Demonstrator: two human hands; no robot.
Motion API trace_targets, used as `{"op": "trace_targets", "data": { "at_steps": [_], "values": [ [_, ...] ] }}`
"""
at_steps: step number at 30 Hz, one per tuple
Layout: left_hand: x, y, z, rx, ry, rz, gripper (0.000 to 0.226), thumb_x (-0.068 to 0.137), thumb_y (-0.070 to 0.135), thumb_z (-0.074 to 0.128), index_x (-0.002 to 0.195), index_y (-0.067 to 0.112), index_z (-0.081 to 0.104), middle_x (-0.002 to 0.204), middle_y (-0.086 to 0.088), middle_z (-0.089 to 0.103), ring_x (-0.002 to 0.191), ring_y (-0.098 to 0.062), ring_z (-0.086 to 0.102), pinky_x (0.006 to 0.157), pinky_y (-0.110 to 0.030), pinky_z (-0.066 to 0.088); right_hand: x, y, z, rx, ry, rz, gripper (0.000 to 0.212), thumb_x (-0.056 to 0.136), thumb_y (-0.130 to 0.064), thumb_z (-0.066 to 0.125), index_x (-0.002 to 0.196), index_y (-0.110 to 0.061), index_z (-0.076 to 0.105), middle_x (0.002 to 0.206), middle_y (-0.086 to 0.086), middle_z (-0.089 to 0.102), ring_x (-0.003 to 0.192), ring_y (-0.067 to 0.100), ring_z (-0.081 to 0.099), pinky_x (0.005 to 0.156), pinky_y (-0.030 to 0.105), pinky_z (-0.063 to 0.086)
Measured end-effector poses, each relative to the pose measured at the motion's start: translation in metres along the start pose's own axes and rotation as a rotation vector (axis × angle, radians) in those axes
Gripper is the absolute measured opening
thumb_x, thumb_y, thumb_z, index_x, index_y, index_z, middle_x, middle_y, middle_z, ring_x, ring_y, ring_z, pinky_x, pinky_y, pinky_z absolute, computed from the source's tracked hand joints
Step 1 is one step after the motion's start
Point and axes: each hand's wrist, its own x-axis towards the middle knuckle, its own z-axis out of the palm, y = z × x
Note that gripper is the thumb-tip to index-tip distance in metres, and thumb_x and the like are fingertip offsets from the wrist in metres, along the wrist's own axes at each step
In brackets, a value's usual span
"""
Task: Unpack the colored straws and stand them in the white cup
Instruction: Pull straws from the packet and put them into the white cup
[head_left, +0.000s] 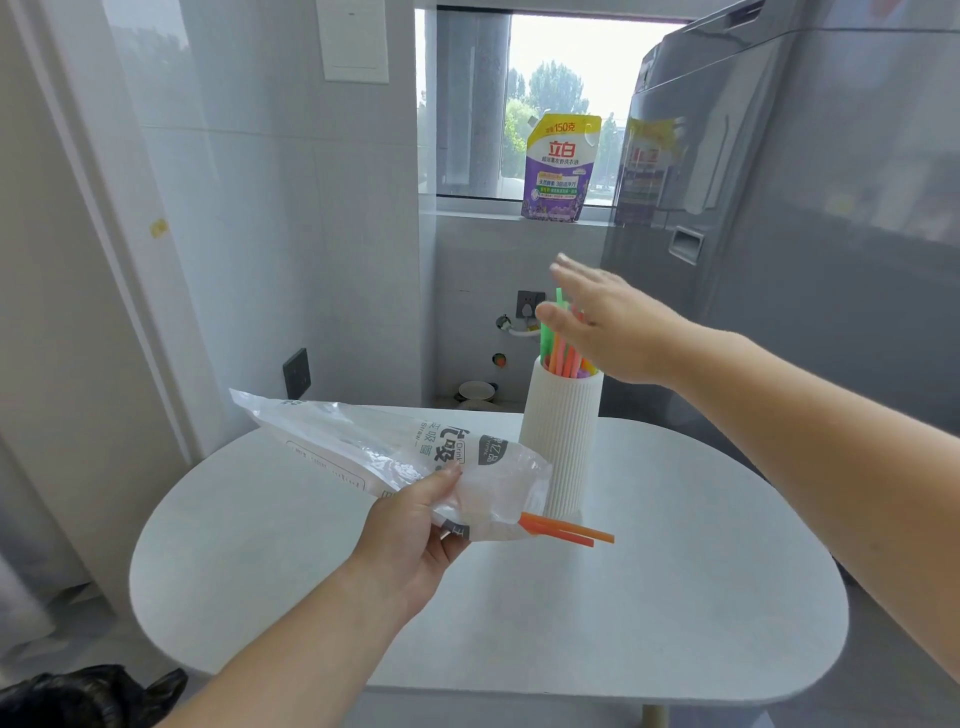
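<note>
A tall ribbed white cup (563, 441) stands near the far edge of the white table (675, 597). Several colored straws (558, 348), green, orange and pink, stand upright in it. My right hand (613, 327) hovers flat over the straw tops, fingers spread, holding nothing. My left hand (415, 525) grips a clear plastic straw bag (374, 452) held tilted above the table, left of the cup. Two orange straws (571, 531) stick out of the bag's open end, in front of the cup's base.
A grey washing machine (779, 234) stands close behind and right of the table. A detergent pouch (558, 169) sits on the window sill. A black plastic bag (88, 696) lies on the floor at bottom left. A tiled wall is to the left.
</note>
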Motion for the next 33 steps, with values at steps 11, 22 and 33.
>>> {"op": "trace_targets", "data": {
  "at_steps": [11,22,33],
  "values": [
    [-0.001,0.002,-0.002,0.002,-0.014,0.002,0.032,0.093,0.006,0.066,0.125,0.011,0.067,0.106,-0.008,0.079,0.082,-0.021,0.076,0.055,-0.030,0.060,0.001,-0.001,0.006,-0.053,-0.031,-0.011,0.064,0.103,-0.053,0.033,0.157,-0.019,0.025,0.167,-0.004,0.019,0.151,0.026,0.026,0.117,0.047,0.031],
    [-0.003,0.003,-0.001,0.008,-0.002,0.006,0.029,0.094,0.006,0.066,0.123,0.010,0.068,0.104,-0.008,0.079,0.081,-0.020,0.076,0.052,-0.029,0.059,-0.002,0.001,0.010,0.025,0.120,-0.030,0.065,0.100,-0.052,0.046,0.156,-0.026,0.028,0.163,0.001,0.030,0.149,0.026,0.025,0.117,0.049,0.031],
    [-0.007,0.010,0.004,0.072,0.029,0.208,0.031,0.093,0.011,0.070,0.124,0.014,0.068,0.097,0.000,0.079,0.080,-0.014,0.075,0.053,-0.027,0.056,-0.129,-0.054,0.068,0.917,-0.075,0.641,0.039,0.101,-0.055,0.038,0.110,-0.022,0.057,0.099,-0.005,0.064,0.090,0.014,0.064,0.077,0.035,0.053]
  ]
}}
